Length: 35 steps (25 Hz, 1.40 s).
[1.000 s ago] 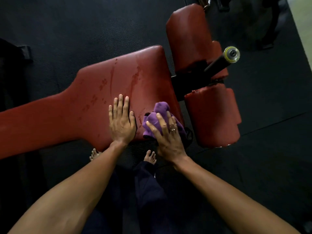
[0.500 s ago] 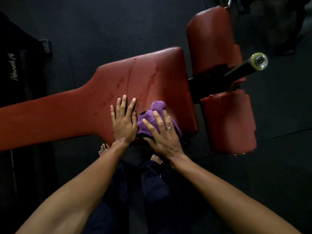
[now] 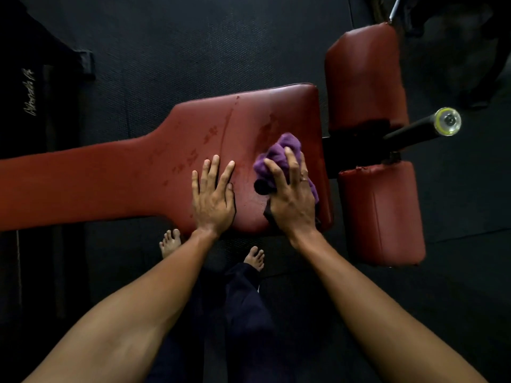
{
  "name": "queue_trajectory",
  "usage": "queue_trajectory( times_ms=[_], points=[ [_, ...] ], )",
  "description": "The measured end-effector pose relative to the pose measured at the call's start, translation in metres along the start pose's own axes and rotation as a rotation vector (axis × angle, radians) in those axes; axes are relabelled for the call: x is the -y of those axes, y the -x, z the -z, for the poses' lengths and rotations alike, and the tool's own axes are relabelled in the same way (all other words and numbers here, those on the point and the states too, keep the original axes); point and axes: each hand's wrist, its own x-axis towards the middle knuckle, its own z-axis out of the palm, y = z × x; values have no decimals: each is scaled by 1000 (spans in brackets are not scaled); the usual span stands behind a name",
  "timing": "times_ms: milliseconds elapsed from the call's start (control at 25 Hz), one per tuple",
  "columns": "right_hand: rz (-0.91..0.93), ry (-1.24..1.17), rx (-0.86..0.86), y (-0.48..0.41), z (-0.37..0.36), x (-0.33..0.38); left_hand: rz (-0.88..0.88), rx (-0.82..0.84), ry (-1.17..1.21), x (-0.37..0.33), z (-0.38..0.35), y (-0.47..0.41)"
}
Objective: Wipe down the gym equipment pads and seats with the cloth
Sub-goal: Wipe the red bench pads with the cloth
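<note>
A red bench pad (image 3: 116,181) lies across the view, narrow at the left and wide at the right, with dark wet streaks on its wide end. My left hand (image 3: 213,196) rests flat on the wide end, fingers straight and spread. Just to its right, my right hand (image 3: 291,201) grips a bunched purple cloth (image 3: 280,150) and presses it onto the pad near the right edge. The fingers curl over the bunch, and the cloth sticks out beyond the fingertips.
Two red roller pads (image 3: 365,78) (image 3: 383,217) stand right of the bench on a black post. A black bar with a yellowish end cap (image 3: 448,121) juts out between them. Black rubber floor (image 3: 193,51) surrounds the bench. My bare feet (image 3: 255,257) are below its near edge.
My right hand has pushed the cloth farther from me, toward the pad's right edge, and apart from the left hand. My left hand stays flat on the pad.
</note>
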Motion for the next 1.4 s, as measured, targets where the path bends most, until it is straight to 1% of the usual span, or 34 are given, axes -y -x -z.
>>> queue_trajectory(
  times_ms=[80,160,240,320,400,480,600,640,680,760,840,920,960,1000,1080,1160,1200,1240,1320,1400],
  points=[
    [-47,-38,7,37,0,10,7,-5,4,0,-1,0],
    [23,-13,47,63,-11,32,-7,-3,0,3,-3,-1],
    [114,-5,111,41,-27,41,-35,-7,-7,6,-4,0],
    [125,-10,138,-4,-36,41,-44,-32,18,6,-4,0],
    [96,5,97,-39,-37,33,-25,-42,25,4,-4,-1],
    [31,16,36,-52,-30,22,1,-12,18,1,-2,-1],
    [-133,-7,-35,-30,-16,14,15,-3,-6,-3,2,-2],
    [-152,-10,-35,-15,-15,19,17,-7,-7,-3,4,-3],
    [-143,-4,-16,1,-18,27,16,-16,0,-3,5,-4],
    [-67,13,47,16,-28,46,5,-34,17,0,8,-8],
    [24,15,81,-13,-41,53,22,-49,9,2,10,-17],
    [101,32,62,-56,-52,46,64,-62,-1,4,9,-33],
    [109,48,36,-76,-53,36,80,-60,-9,3,7,-42],
    [75,60,8,-92,-50,26,88,-53,-11,3,6,-51],
    [-55,61,-20,-97,-37,16,103,-26,-6,4,5,-64],
    [-168,43,-53,-74,-26,20,103,-15,-20,7,3,-65],
    [-186,30,-50,-58,-24,25,101,-15,-31,7,2,-64],
    [-163,30,-30,-43,-26,29,101,-15,-33,6,0,-64],
    [-32,72,27,-32,-34,35,104,-10,-28,7,-1,-65],
    [122,69,85,-64,-44,33,101,-25,-49,7,-3,-66]
  ],
)
